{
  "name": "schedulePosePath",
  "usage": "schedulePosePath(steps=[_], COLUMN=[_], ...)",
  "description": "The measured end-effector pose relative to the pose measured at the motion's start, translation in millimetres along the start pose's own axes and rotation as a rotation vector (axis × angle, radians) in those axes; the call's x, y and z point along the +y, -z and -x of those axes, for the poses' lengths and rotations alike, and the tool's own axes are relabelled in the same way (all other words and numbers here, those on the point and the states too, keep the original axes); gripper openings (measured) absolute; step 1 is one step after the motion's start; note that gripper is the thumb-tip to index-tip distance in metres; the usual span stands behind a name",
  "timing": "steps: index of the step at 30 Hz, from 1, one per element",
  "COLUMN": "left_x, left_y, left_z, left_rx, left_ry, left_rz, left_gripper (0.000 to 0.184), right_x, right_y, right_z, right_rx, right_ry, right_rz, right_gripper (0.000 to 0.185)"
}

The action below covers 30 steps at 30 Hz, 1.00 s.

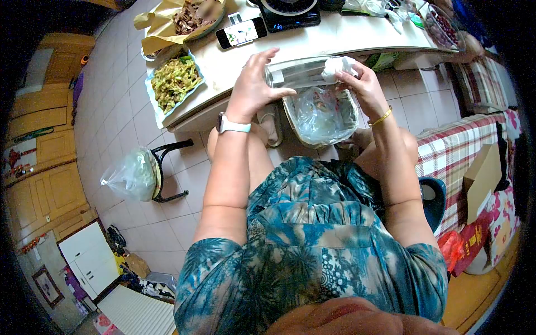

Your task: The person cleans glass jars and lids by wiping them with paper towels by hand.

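A clear, see-through container [298, 72] lies sideways between my hands, above a bin [353, 120] lined with a clear plastic bag [321, 114]. My left hand [251, 86] spans its left end, thumb on the near side and fingers on the far side. At the other end, my right hand [365, 86] pinches a crumpled white tissue [339, 68] against it. Glare and transparency blur the container's exact shape. The bin stands on the floor between my legs, by the table's [209, 78] near edge.
A dish of chopped greens [174, 81], a bowl of brown food [195, 19], a phone [242, 33] and a digital scale [293, 19] are on the table. Left, a stool [162, 173] bears a plastic bag [131, 174]. Right is a plaid-covered seat [441, 156] with a cardboard box [483, 176].
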<state>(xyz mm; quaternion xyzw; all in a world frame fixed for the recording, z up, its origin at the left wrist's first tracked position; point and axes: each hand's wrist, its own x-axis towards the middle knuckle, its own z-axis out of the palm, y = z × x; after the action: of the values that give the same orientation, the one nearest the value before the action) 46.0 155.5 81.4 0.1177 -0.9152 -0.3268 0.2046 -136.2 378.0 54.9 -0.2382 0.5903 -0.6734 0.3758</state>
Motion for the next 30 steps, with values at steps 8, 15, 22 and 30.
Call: schedulePosePath(steps=[8, 15, 22, 30], left_x=[-14.9, -7.1, -28.4, -20.5], left_y=[-7.4, -15.1, -5.7, -23.3], left_z=[-8.1, -5.8, -5.7, -6.7], left_rx=[0.092, 0.033, 0.082, -0.008], left_ry=[0.225, 0.779, 0.945, 0.97], left_rz=[0.748, 0.972, 1.257, 1.265], left_gripper=[0.066, 0.058, 0.065, 0.067], right_x=[3.9, 14.8, -6.7, 6.4], right_y=[-2.9, -12.6, 8.3, -20.0], right_z=[1.5, -0.2, -8.0, -9.2], right_rx=[0.06, 0.297, 0.761, 0.223], right_ry=[-0.126, 0.189, 0.474, 0.486], right_rz=[-0.295, 0.058, -0.067, 0.031], right_gripper=[0.034, 0.029, 0.033, 0.033])
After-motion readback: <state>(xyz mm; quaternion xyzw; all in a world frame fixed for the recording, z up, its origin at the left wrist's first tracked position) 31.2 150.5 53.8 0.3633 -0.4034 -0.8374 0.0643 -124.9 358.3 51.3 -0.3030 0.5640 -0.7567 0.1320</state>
